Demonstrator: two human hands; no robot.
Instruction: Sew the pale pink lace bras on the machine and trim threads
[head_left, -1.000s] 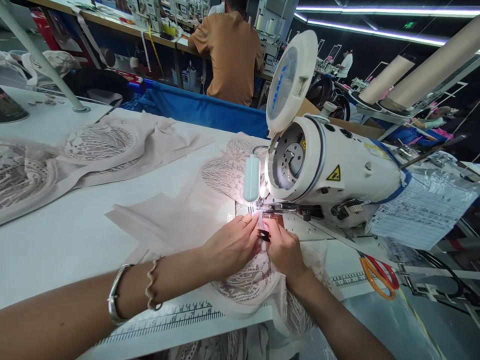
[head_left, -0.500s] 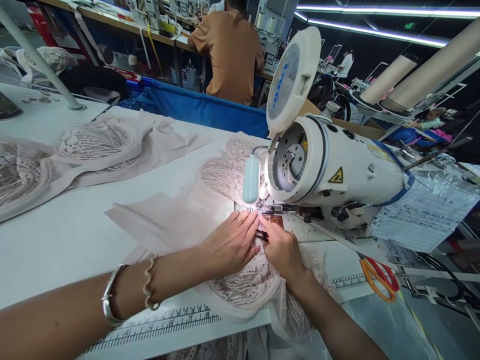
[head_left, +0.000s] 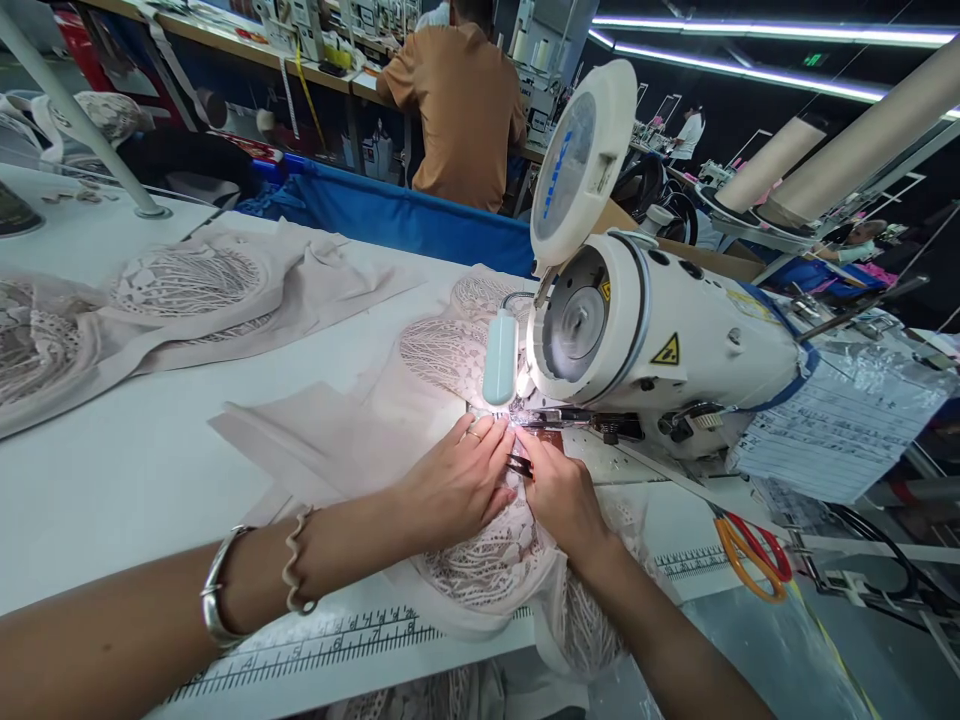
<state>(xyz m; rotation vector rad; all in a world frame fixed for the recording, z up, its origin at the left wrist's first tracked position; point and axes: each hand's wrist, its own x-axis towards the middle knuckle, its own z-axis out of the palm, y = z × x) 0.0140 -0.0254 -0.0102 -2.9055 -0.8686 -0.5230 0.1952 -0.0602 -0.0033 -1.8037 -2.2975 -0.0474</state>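
Observation:
A pale pink lace bra [head_left: 487,565] lies across the machine bed and hangs over the table's front edge. My left hand [head_left: 461,480] rests on it, fingers stretched flat and pressing the fabric beside the needle area. Close on the right, my right hand [head_left: 559,490] is closed round a small dark tool, apparently thread snips [head_left: 519,465], its fingertips touching the lace. Just beyond both hands stands a white sewing machine [head_left: 690,330] with its round end cover [head_left: 581,160] swung up. A lit work lamp [head_left: 500,360] partly hides the needle, and my fingers cover the seam.
More lace bras [head_left: 187,290] lie on the left of the white table [head_left: 97,500]. Orange-handled scissors [head_left: 746,560] hang at the right, near a paper sheet [head_left: 832,430] in plastic. Behind a blue cloth bin [head_left: 405,225] sits a person in a brown shirt [head_left: 461,110].
The disc inside the machine's open end looks blurred as if spinning, where its parts were sharp before. Both hands keep nearly the same place on the lace. The view has shifted slightly.

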